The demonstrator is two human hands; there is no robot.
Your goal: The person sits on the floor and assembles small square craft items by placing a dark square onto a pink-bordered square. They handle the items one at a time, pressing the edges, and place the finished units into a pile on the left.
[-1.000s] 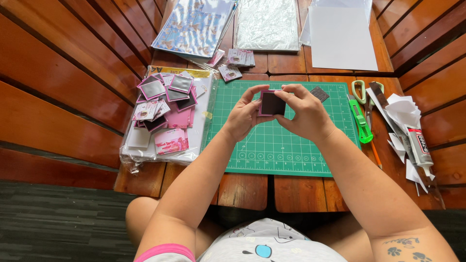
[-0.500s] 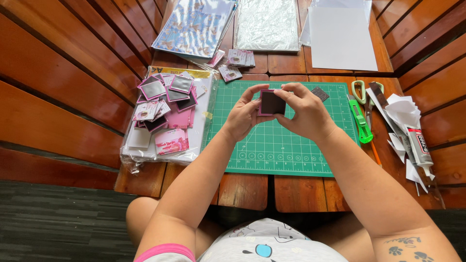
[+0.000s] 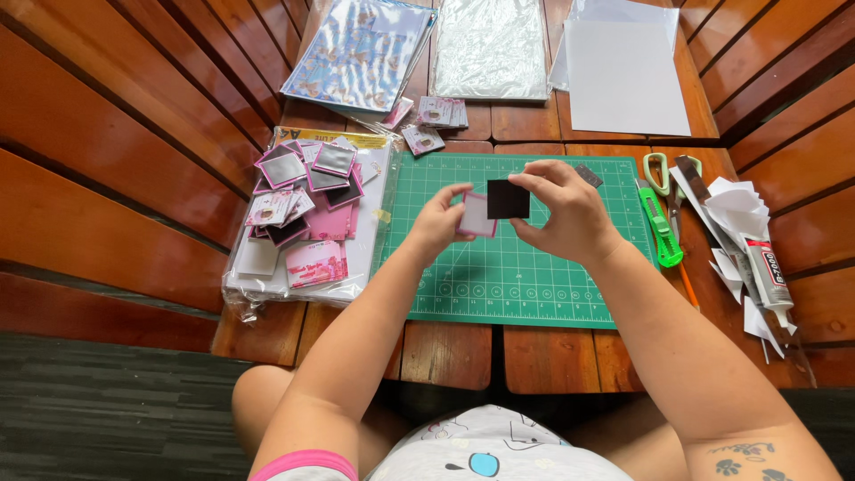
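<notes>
Both hands up over the green mat (image 3: pixel 525 276). My right hand (image 3: pixel 570 218) pinches a black square (image 3: pixel 508 199) by its right edge, fingers closed on it. My left hand (image 3: pixel 438 223) pinches a pink-edged white card (image 3: pixel 475 216), just left of the square and partly behind it. Pile of pink cards (image 3: pixel 303 200) lies left of the mat; green cutter (image 3: pixel 661 230) and scissors (image 3: pixel 657 169) to its right.

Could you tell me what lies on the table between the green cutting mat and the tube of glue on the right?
In the head view, between the green cutting mat and the tube of glue lie a green utility knife, green-handled scissors and white paper scraps.
</notes>
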